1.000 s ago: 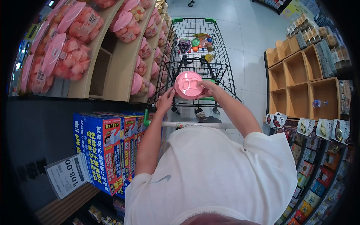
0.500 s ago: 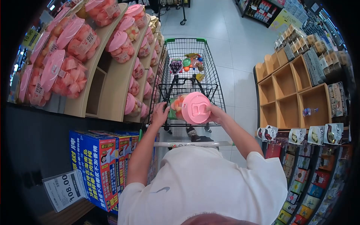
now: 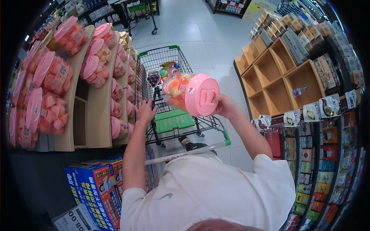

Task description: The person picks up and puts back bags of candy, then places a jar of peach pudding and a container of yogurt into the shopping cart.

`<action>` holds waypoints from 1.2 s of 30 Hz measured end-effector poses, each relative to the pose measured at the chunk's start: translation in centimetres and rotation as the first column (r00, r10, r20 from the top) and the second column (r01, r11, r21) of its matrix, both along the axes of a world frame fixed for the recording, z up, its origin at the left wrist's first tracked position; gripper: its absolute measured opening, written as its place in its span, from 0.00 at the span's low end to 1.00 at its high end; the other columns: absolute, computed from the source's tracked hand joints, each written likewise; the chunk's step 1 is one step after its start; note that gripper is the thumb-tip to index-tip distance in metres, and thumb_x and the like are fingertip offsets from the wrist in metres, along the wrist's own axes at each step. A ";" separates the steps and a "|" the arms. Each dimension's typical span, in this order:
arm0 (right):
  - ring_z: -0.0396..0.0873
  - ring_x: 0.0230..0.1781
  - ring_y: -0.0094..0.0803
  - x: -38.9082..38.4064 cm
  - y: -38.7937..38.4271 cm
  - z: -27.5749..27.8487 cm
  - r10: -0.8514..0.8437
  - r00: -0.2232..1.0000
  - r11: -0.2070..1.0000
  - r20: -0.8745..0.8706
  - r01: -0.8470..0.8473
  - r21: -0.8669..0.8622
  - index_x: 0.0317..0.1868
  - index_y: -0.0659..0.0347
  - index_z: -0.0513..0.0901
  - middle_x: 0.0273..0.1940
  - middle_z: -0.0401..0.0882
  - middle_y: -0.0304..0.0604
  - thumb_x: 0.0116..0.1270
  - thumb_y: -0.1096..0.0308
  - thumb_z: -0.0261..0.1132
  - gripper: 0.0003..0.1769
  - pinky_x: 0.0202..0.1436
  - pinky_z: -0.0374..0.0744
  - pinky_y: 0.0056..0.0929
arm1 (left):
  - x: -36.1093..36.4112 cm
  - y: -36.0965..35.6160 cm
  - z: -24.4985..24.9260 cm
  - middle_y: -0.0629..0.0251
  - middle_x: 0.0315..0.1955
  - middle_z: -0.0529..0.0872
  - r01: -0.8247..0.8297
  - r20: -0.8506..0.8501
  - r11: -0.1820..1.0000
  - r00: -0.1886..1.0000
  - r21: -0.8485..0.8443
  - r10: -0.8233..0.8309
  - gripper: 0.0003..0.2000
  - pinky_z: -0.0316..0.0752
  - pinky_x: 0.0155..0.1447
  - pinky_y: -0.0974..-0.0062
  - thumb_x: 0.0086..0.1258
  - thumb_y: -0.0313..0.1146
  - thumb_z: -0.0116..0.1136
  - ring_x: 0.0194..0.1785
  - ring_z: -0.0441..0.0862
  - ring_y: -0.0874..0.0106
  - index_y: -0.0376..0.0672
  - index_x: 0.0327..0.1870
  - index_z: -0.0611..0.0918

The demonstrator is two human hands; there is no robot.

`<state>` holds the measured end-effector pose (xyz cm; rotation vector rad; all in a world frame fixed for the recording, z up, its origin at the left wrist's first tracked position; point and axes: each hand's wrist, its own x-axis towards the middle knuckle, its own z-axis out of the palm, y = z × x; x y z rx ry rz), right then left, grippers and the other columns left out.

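A clear plastic jar with a pink lid, filled with pink, orange and pale pieces, hangs tilted above the shopping cart. My right hand grips its lid at the moulded handle. Over the cart's left side is my left hand, its fingers spread and nothing in them. Between my arms the green child-seat flap shows below the jar. Farther forward in the basket lie a pack of dark grapes and several small colourful items, partly hidden by the jar.
Shelves on the left bear several pink-lidded jars. Blue printed cartons and a price sign stand below them. A wooden cubby rack and hanging packets line the right. Another cart stands ahead on the tiled floor.
My right hand has raised the jar closer to me, uncovering the green flap. My left hand has shifted left. The view has turned, moving the cart and shelves leftward.
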<state>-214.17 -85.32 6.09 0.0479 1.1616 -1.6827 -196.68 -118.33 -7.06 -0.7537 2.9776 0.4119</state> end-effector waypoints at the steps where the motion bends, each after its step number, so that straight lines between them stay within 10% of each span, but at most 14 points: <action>1: 0.87 0.43 0.45 -0.4 -0.1 0.1 -0.021 1.000 1.000 0.018 0.021 -0.002 0.62 0.70 0.71 0.49 0.82 0.53 0.51 0.72 0.60 0.34 0.42 0.91 0.50 | 0.8 0.5 -0.7 0.65 0.55 0.79 0.001 -0.096 0.999 0.995 -0.039 -0.004 0.25 0.59 0.70 0.50 0.66 0.48 0.64 0.65 0.70 0.61 0.52 0.63 0.78; 7: 0.86 0.47 0.49 -2.7 -2.2 -1.9 -0.026 1.000 0.999 -0.010 0.026 0.020 0.61 0.69 0.72 0.51 0.81 0.54 0.51 0.71 0.62 0.33 0.45 0.89 0.57 | 7.3 4.9 -3.8 0.67 0.39 0.83 0.067 -0.382 0.997 0.923 0.024 -0.053 0.09 0.61 0.65 0.51 0.62 0.36 0.66 0.52 0.77 0.62 0.49 0.42 0.85; 14: 0.80 0.56 0.54 -3.3 -6.9 -8.4 0.002 0.995 0.990 0.103 -0.017 0.142 0.63 0.64 0.72 0.56 0.78 0.55 0.49 0.71 0.64 0.36 0.57 0.80 0.70 | 13.6 8.2 -4.0 0.66 0.55 0.85 0.040 -0.214 0.933 0.976 0.359 0.040 0.11 0.47 0.80 0.51 0.59 0.30 0.65 0.68 0.73 0.61 0.50 0.43 0.87; 17: 0.79 0.58 0.54 -2.7 -8.7 -11.0 0.022 0.986 0.978 0.168 -0.057 0.201 0.66 0.64 0.69 0.59 0.76 0.56 0.46 0.72 0.64 0.40 0.58 0.80 0.69 | 13.5 8.0 0.1 0.56 0.63 0.80 0.065 -0.241 0.498 0.923 0.865 0.299 0.20 0.51 0.79 0.62 0.65 0.25 0.61 0.70 0.71 0.59 0.43 0.60 0.81; 18: 0.79 0.59 0.54 -2.4 -9.2 -10.7 0.011 0.987 0.972 0.163 -0.049 0.228 0.66 0.63 0.69 0.60 0.75 0.56 0.46 0.72 0.64 0.41 0.58 0.80 0.68 | 13.6 7.9 0.5 0.57 0.62 0.80 0.057 -0.341 0.745 0.910 0.664 0.234 0.18 0.52 0.78 0.57 0.70 0.31 0.59 0.69 0.72 0.59 0.42 0.61 0.80; 21: 0.78 0.61 0.53 -2.6 -10.5 -14.0 0.065 0.984 0.965 0.169 -0.104 0.239 0.67 0.62 0.68 0.60 0.75 0.56 0.46 0.72 0.64 0.42 0.58 0.81 0.65 | 14.3 8.2 0.1 0.57 0.61 0.81 -0.165 -0.237 0.914 0.935 0.370 0.264 0.18 0.52 0.78 0.51 0.74 0.39 0.56 0.68 0.72 0.58 0.45 0.62 0.79; 36: 0.86 0.39 0.51 -2.3 -18.3 -30.3 0.307 0.946 0.809 0.101 -0.315 0.496 0.62 0.62 0.71 0.47 0.79 0.55 0.53 0.71 0.62 0.32 0.36 0.89 0.57 | 14.4 9.7 -1.6 0.60 0.60 0.79 -0.175 -0.021 0.920 0.981 0.350 0.195 0.18 0.52 0.76 0.52 0.77 0.45 0.53 0.69 0.68 0.55 0.46 0.59 0.81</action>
